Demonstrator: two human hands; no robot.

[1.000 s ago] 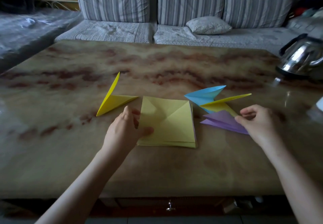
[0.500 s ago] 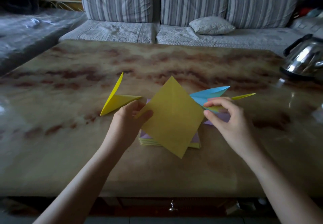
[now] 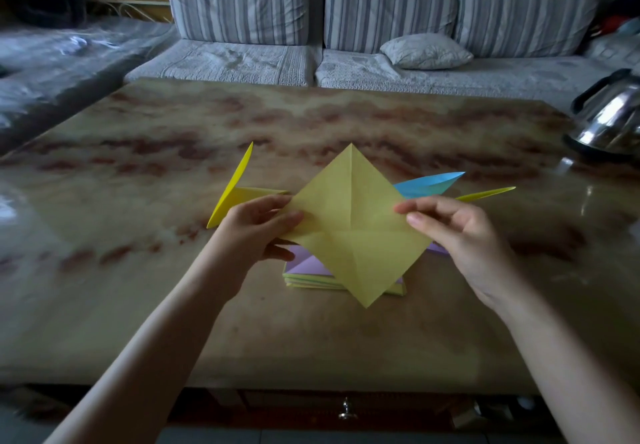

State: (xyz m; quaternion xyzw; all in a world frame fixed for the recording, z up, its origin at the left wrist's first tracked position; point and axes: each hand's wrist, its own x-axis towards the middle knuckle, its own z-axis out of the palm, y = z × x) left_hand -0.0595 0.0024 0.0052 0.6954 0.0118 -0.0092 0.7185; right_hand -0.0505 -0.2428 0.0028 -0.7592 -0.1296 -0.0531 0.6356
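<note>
Two sets of fingers pinch one yellow sheet (image 3: 353,222) by its side corners: the left hand (image 3: 258,232) has thumb and fingers (image 3: 273,203) curled round the left corner, and the right hand (image 3: 460,236) nips the right corner between thumb and fingers (image 3: 415,206). The sheet lies between the hands as a diamond, one point aimed away from the person and one toward them. A crease runs along that far-to-near line and another crosses it from hand to hand. Both hands are equally close, so any fold would likely follow one of those creases. The sheet is held up above a stack of paper (image 3: 311,270) on the table (image 3: 173,139). A folded yellow piece (image 3: 239,198) lies just left of the left hand; a blue piece (image 3: 429,184) and a thin yellow one (image 3: 485,194) show behind the right. Farther off, a steel kettle (image 3: 609,121) stands at the table's right edge, with a striped sofa (image 3: 242,63) and a pillow (image 3: 426,50) beyond.
</note>
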